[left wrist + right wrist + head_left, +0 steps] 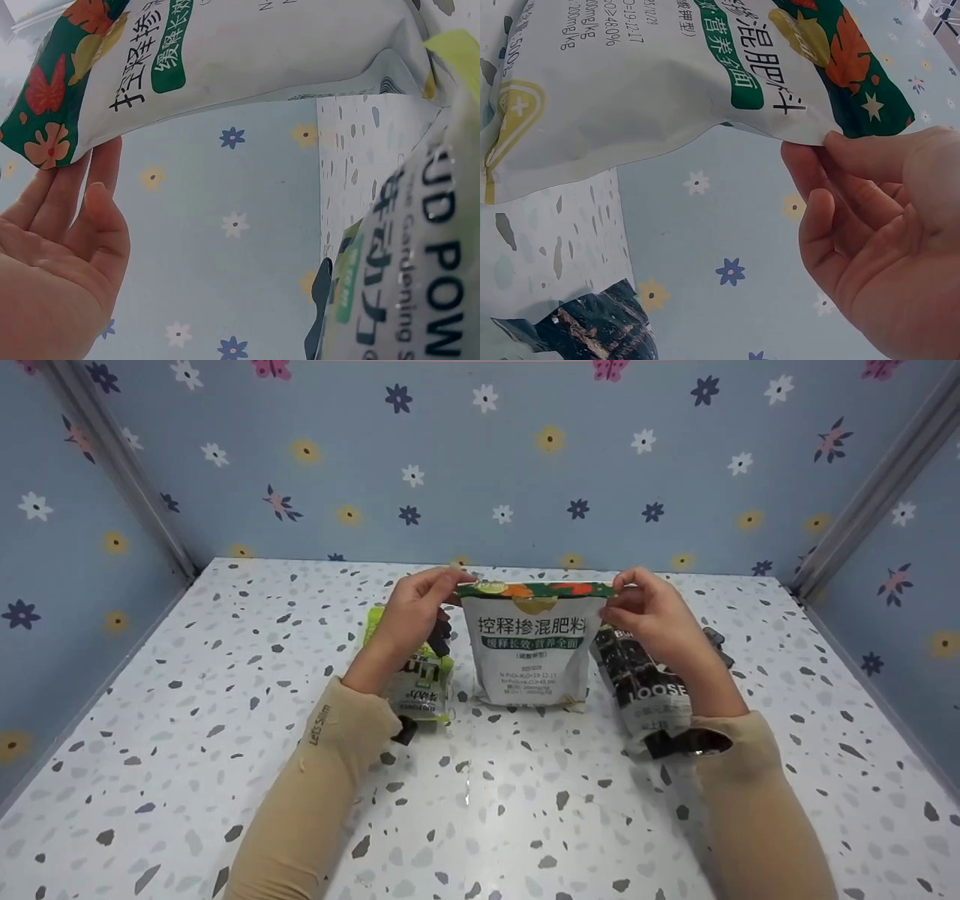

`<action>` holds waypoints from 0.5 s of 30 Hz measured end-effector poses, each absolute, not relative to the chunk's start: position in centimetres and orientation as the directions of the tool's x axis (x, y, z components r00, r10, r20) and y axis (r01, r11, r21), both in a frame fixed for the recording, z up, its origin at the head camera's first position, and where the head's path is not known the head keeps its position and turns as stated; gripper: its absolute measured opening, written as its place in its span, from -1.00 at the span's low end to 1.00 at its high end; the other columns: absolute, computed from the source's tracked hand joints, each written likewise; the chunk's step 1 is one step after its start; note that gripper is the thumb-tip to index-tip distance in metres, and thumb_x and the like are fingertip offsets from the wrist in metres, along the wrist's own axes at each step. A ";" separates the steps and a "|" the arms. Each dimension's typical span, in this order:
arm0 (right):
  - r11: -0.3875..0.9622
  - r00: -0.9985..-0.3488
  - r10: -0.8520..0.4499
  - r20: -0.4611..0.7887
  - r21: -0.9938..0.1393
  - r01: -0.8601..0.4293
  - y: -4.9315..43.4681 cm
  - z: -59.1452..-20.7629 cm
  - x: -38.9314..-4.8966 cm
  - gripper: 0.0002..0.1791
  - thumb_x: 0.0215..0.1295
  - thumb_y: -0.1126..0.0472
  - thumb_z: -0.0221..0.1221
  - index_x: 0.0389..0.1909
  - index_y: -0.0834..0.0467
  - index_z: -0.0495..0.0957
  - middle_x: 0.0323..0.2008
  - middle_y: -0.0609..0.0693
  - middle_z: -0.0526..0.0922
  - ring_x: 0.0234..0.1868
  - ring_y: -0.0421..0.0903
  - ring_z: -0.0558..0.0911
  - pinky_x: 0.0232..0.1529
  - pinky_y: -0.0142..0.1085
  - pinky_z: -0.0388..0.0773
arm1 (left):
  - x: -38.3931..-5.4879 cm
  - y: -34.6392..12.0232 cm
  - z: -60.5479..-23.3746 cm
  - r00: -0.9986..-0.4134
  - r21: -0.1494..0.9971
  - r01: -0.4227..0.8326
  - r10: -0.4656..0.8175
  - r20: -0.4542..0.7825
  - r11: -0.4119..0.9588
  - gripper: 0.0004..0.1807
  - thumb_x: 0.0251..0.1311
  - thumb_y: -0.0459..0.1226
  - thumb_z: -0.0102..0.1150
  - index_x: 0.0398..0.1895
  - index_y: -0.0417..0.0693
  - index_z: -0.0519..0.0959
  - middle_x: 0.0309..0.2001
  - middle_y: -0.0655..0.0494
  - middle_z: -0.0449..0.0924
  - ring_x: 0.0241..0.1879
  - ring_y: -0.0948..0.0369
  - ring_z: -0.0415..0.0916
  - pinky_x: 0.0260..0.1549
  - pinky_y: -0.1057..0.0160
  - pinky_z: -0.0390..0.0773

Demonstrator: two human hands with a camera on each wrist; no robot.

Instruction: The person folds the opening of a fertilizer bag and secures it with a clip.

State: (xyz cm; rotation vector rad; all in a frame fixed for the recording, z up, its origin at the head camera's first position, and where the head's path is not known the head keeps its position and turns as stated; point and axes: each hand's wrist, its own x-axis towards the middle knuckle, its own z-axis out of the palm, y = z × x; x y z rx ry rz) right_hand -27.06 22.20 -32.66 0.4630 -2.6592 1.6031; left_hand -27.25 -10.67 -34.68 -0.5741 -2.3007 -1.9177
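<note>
A white fertilizer bag [529, 656] with a green, flower-printed top band stands upright in the middle of the table. My left hand [414, 604] holds its upper left corner, fingers behind the bag in the left wrist view. At the upper right corner, my right hand [651, 611] pinches the edge between thumb and fingers [851, 154]. Beneath my left forearm is a green and white printed pouch [420, 690], partly covered. A black and grey bag marked LOOSE [637, 686] leans or lies under my right forearm, also partly hidden.
The speckled white table [480, 817] is bounded by blue flowered panels [480, 457] at the back and both sides. Metal posts [124, 472] stand at the back corners. Black wrist straps [405, 730] show at the cuffs.
</note>
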 end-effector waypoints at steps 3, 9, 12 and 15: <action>0.431 -0.955 -0.257 0.151 -0.866 -0.253 22.3 -32.5 -27.1 -0.76 0.38 0.41 0.18 -0.09 0.25 0.31 -0.05 0.26 0.68 -0.09 -0.07 0.68 0.01 -0.22 0.59 | -27.2 -10.7 -34.5 -0.918 0.926 0.347 0.255 0.303 0.150 -0.59 0.52 -0.06 -0.03 0.13 -0.14 0.61 0.01 0.04 0.63 -0.01 0.14 0.52 -0.06 0.07 0.48; 0.424 -0.950 -0.278 0.143 -0.869 -0.255 22.4 -32.3 -27.0 -0.82 0.37 0.44 0.18 -0.14 0.30 0.35 0.00 0.25 0.66 -0.04 -0.06 0.67 0.08 -0.12 0.57 | -27.1 -10.7 -34.4 -0.914 0.921 0.358 0.259 0.313 0.150 -0.64 0.47 -0.06 0.07 0.06 -0.10 0.64 -0.07 0.04 0.64 -0.06 0.15 0.51 -0.07 0.05 0.47; 0.430 -0.951 -0.280 0.127 -0.869 -0.243 22.5 -32.3 -27.0 -0.85 0.37 0.45 0.17 -0.15 0.31 0.39 0.00 0.23 0.66 -0.03 -0.04 0.67 0.10 -0.09 0.56 | -27.0 -10.7 -34.5 -0.909 0.912 0.372 0.265 0.321 0.173 -0.64 0.42 -0.06 0.15 0.06 -0.10 0.64 -0.06 0.04 0.64 -0.05 0.15 0.54 -0.01 0.05 0.48; 0.442 -0.955 -0.272 0.119 -0.866 -0.234 22.5 -32.2 -26.9 -0.88 0.38 0.47 0.14 -0.13 0.34 0.43 -0.02 0.22 0.66 -0.02 -0.01 0.66 0.07 -0.16 0.58 | -26.9 -10.7 -34.5 -0.904 0.899 0.385 0.280 0.322 0.208 -0.64 0.36 -0.08 0.23 0.08 -0.08 0.63 -0.04 0.04 0.64 -0.05 0.15 0.57 -0.01 0.10 0.49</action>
